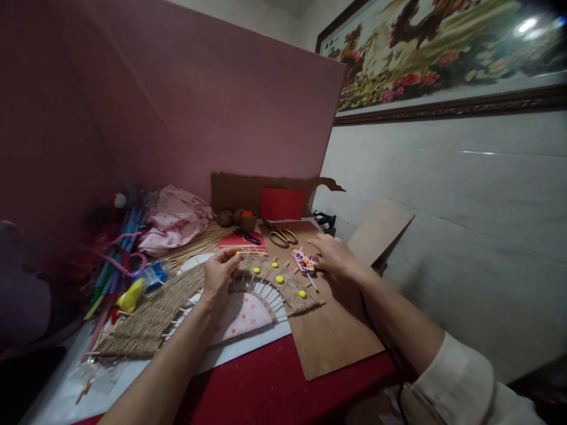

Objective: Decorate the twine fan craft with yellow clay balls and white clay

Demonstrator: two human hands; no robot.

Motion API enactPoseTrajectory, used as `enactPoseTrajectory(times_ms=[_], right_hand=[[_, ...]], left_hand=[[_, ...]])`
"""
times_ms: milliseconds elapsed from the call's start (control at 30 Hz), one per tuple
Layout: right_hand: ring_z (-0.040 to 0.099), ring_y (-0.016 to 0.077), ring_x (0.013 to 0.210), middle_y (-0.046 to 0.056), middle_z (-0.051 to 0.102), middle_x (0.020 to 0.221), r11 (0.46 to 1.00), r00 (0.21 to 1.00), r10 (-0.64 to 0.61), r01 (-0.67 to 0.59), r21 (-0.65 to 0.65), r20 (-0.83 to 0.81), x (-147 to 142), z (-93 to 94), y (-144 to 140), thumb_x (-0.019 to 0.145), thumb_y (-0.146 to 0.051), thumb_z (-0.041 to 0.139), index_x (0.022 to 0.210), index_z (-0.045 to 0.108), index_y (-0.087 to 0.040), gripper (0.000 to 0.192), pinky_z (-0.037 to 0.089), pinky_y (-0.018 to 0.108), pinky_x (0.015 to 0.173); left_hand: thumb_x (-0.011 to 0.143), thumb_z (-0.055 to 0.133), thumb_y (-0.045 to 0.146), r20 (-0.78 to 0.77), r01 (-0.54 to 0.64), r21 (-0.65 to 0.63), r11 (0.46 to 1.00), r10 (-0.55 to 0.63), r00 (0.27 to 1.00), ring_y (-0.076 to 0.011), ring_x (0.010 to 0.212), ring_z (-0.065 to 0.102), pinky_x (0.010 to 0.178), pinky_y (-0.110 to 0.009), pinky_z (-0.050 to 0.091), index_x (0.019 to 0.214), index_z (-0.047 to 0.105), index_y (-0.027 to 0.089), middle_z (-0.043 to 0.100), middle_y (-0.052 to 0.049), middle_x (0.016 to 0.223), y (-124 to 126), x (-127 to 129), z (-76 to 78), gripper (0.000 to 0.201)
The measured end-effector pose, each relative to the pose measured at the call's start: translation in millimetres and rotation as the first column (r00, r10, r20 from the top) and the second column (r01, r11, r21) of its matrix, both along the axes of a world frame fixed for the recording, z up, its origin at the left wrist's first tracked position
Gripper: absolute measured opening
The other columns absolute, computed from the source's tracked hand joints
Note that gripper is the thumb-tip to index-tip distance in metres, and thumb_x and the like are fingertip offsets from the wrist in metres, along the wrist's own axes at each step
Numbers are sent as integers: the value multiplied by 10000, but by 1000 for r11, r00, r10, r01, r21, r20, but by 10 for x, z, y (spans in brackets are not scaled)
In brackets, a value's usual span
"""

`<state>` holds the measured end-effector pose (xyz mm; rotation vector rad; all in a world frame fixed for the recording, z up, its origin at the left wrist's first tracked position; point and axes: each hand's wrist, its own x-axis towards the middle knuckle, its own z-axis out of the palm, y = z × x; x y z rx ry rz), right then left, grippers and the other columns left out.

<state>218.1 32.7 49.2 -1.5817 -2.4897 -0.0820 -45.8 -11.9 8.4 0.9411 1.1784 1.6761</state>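
My left hand (218,276) reaches over a woven twine arch (186,289) with thin wooden sticks poking from its edges. Its fingertips are closed on a small yellow dot (239,253) at the arch's top edge. Several more yellow dots (279,279) sit on the right part of the weave. Beneath the arch is a half-round piece of white fabric with pink spots (248,317). My right hand (333,255) is at a flower-patterned glue gun (303,261), its fingers partly hidden but seeming to grip the handle. A white stick (313,282) juts from the gun's near end.
A brown board (328,348) lies on the red table (248,383). Gold-handled scissors (283,237) and a blue-handled tool (249,238) lie behind. Left are crumpled pink fabric (177,221), pipe cleaners (117,260) and a yellow packet (131,296). A black cord (390,352) hangs by my right arm.
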Motion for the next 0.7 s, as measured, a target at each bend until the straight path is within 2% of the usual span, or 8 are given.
enactPoseTrajectory(times_ms=[33,100,200,267,333,467,533,700], right_hand=[[524,263,1029,143,585,1104,999,999,-1,3,52,-34,-120,23,-68,830,-208,533,1133,599,-161,314,362,331,826],[567,219,923,94,640,981,990,976,59,-30,140,-211,-393,20,-217,887,-245,479,952,654,-192,194,374,305,767],[581,187,784,76,657,837,952,919,198,-97,292,-341,-776,-112,-471,926,-288,432,809,636,-178,260,368,297,686],[568,171,730,66,643,789,866,874,416,-296,404,-252,-955,-259,-639,933,-311,421,775,624,-176,291,357,294,649],[542,164,657,49,611,711,756,814,565,-448,477,-132,-1070,-415,-777,922,-358,439,717,607,-176,321,328,295,583],[496,141,555,13,548,617,613,725,688,-573,544,-11,-1175,-632,-891,927,-432,415,626,543,-175,417,265,292,498],[495,140,549,8,536,610,591,711,703,-585,555,1,-1190,-666,-883,930,-443,403,619,534,-176,431,254,294,483],[497,135,552,11,534,614,602,714,700,-587,541,-4,-1180,-644,-847,934,-444,395,640,540,-174,425,255,283,474]], left_hand=[[475,781,306,-23,0,20,1000,1,1000,-48,363,371,360,-187,237,769,647,130,592,22,558,8,1,9,367],[483,776,314,-74,-12,53,999,16,997,-55,367,364,374,-195,252,715,639,141,580,20,526,51,-1,24,321],[548,731,357,-310,-29,92,995,56,949,-87,412,415,414,-213,287,624,637,162,616,-19,555,181,-22,32,230],[578,709,345,-494,-19,101,995,67,867,-115,459,465,456,-224,313,584,657,174,625,-32,552,287,-43,34,180],[560,721,292,-598,1,91,996,54,799,-138,500,499,492,-232,322,548,672,187,627,-32,536,384,-64,43,116],[508,737,187,-725,22,75,997,39,687,-157,537,512,521,-240,296,545,691,224,642,-20,557,515,-93,94,69],[511,723,158,-773,13,75,997,50,633,-161,553,512,531,-242,285,563,696,239,650,-15,582,550,-94,120,101],[556,703,175,-866,-2,35,999,31,500,-169,559,513,525,-249,263,547,695,246,639,-18,577,594,-66,109,72]])
